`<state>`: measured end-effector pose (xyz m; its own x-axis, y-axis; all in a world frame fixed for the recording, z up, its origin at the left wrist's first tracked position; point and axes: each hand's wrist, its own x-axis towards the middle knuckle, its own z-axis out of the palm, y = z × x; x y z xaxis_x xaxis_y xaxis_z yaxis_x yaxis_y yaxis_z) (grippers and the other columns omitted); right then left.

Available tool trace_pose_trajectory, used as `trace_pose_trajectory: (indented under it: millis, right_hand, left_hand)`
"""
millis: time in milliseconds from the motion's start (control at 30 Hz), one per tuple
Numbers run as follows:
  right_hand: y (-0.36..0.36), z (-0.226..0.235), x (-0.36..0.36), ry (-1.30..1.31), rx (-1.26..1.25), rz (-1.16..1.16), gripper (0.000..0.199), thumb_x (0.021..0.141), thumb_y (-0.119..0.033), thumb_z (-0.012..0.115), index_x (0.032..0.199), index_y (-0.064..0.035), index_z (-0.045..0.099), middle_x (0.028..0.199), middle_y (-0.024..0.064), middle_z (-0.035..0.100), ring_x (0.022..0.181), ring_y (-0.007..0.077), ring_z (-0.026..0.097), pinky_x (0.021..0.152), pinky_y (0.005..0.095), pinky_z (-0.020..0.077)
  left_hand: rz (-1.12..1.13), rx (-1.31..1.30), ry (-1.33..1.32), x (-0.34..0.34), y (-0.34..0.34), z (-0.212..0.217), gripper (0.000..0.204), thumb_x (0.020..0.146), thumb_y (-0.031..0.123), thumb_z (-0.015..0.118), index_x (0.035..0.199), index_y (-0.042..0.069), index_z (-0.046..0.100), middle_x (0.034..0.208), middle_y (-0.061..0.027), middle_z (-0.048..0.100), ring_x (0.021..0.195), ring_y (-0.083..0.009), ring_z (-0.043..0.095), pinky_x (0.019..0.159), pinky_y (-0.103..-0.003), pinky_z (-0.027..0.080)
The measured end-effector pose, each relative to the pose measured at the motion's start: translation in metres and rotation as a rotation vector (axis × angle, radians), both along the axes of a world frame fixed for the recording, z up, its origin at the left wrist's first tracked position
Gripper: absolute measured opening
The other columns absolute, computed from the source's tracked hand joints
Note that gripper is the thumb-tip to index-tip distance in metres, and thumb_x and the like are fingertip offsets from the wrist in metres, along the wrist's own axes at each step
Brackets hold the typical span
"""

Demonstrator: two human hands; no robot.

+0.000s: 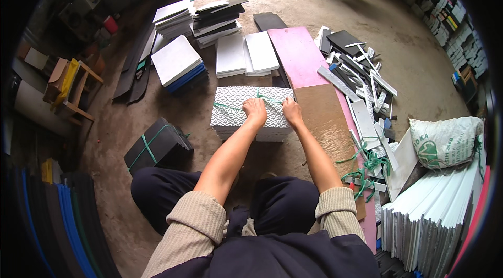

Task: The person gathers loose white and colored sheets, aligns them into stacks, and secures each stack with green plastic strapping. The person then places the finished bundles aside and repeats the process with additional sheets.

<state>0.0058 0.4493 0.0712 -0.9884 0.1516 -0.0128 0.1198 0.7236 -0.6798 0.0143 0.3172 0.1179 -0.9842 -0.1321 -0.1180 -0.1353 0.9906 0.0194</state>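
Observation:
In front of me stands a stack of white patterned foam-like sheets [228, 97], with green twine [226, 106] running across its top. My left hand [254, 110] is closed at the middle of the top, its fingertips at the twine. At the right edge of the stack, my right hand [291, 111] is closed on the twine, which stretches between the two hands. What lies under the left fingers is partly hidden. To the left, on the floor, sits a black bundle [163, 147] bound crosswise with the same kind of twine.
Stacks of white sheets [177, 60] and black sheets [220, 13] stand beyond. A pink board [297, 53] and a brown board [320, 115] lie on the right, beside scattered offcuts [361, 71], loose green twine [373, 161] and a filled sack [444, 141]. Another person crouches at the far end.

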Motion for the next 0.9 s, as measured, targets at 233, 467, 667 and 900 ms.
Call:
trace_pose_trajectory:
  millis: [233, 467, 667, 900]
  right_hand:
    - [-0.001, 0.006, 0.003, -0.069, -0.025, 0.014, 0.033, 0.083, -0.03, 0.034, 0.093, -0.0048, 0.053, 0.092, 0.0247, 0.057, 0.089, 0.0404, 0.053, 0.078, 0.0452, 0.0404]
    - [-0.003, 0.005, 0.002, -0.039, -0.01, -0.014, 0.031, 0.083, -0.028, 0.034, 0.088, -0.0052, 0.054, 0.088, 0.0218, 0.058, 0.086, 0.0388, 0.054, 0.077, 0.0444, 0.041]
    - [0.0, 0.006, 0.002, -0.056, -0.043, 0.017, 0.033, 0.082, -0.029, 0.034, 0.092, -0.0041, 0.053, 0.091, 0.0248, 0.057, 0.088, 0.0404, 0.054, 0.078, 0.0455, 0.0408]
    - [0.002, 0.005, 0.003, -0.034, -0.059, 0.038, 0.032, 0.083, -0.028, 0.034, 0.093, -0.0039, 0.053, 0.09, 0.0249, 0.057, 0.088, 0.0405, 0.054, 0.077, 0.0453, 0.0408]
  left_hand:
    - [0.219, 0.352, -0.118, -0.003, -0.017, 0.012, 0.034, 0.075, 0.033, 0.063, 0.09, 0.003, 0.063, 0.093, -0.0165, 0.061, 0.091, -0.0298, 0.058, 0.074, -0.039, 0.047]
    - [0.358, 0.384, -0.039, -0.003, -0.008, 0.007, 0.065, 0.074, 0.028, 0.061, 0.117, -0.01, 0.032, 0.098, -0.0209, 0.058, 0.094, -0.0313, 0.056, 0.078, -0.04, 0.046]
    - [0.148, 0.172, 0.105, 0.01, -0.003, 0.001, 0.023, 0.083, 0.008, 0.045, 0.102, -0.005, 0.047, 0.083, -0.0153, 0.063, 0.081, -0.0255, 0.062, 0.063, -0.035, 0.05]
    - [-0.158, -0.076, 0.26, 0.017, -0.009, -0.004, 0.008, 0.075, 0.01, 0.055, 0.073, 0.006, 0.062, 0.072, -0.0091, 0.062, 0.073, -0.0202, 0.062, 0.059, -0.033, 0.051]
